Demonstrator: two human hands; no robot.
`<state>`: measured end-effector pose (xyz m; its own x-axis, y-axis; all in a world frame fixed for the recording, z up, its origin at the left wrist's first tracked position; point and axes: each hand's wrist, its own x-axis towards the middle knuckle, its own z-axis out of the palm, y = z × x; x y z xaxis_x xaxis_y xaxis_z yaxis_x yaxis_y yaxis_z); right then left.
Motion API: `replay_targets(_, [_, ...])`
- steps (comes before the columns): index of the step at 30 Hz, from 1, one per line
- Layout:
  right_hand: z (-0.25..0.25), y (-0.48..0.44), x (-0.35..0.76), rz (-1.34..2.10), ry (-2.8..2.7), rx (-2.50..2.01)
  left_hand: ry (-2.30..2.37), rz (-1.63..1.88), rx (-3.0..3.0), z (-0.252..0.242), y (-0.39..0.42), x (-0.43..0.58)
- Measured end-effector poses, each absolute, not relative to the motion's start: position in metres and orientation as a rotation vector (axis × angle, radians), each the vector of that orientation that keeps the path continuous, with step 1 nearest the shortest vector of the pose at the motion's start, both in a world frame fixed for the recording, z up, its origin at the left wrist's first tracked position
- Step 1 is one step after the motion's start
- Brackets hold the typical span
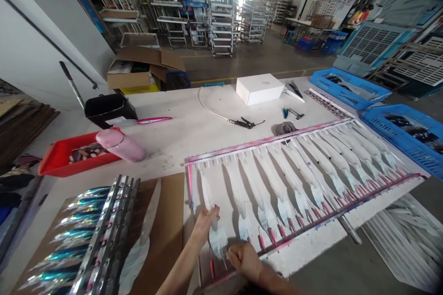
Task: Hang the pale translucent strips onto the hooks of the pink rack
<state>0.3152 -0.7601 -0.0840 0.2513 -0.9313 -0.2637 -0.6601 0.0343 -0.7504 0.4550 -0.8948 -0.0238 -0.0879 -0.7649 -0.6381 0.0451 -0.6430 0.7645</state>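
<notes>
My left hand [206, 221] is closed round the narrow rear part of a white fish-shaped lure blank [206, 189], the leftmost one in a pink-stained metal frame [189, 184]. The blank's broad pale tail [218, 241] shows below the fingers. Close beside that tail, my right hand [244, 260] is curled with its fingers pressed together. Whatever it pinches is too small or hidden to name. Below the tail, a red-sleeved wire hook [212, 267] hangs at the lower bar. Several similar white blanks [256, 179] are strung side by side across the frame to the right.
Left, shiny blue fish lures [74, 233] line metal bars, beside a loose white blank [145, 230] on cardboard. A pink bottle [124, 145] leans on a red bin [55, 156]. Behind the frame lie an air gun [244, 123] and white box [259, 89]. Blue crates [408, 136] stand right.
</notes>
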Motion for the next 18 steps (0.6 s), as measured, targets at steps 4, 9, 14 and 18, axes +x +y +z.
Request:
replay_targets(4, [-0.087, -0.76, 0.317, -0.475, 1.429, -1.617, -0.89, -1.904, 1.547, -0.025, -0.903, 0.458])
replay_targets(9, [-0.085, -0.762, 0.32, -0.529, 1.413, -1.624, -1.014, -1.957, 1.559, -0.021, -0.908, 0.458])
replay_targets(14, [-0.078, -0.764, 0.318, -0.532, 1.399, -1.669, -1.118, -2.012, 1.64, -0.023, -0.915, 0.461])
replay_targets(18, [-0.07, -0.768, 0.316, -0.475, 1.405, -1.66, -1.141, -1.894, 1.671, -0.014, -0.911, 0.467])
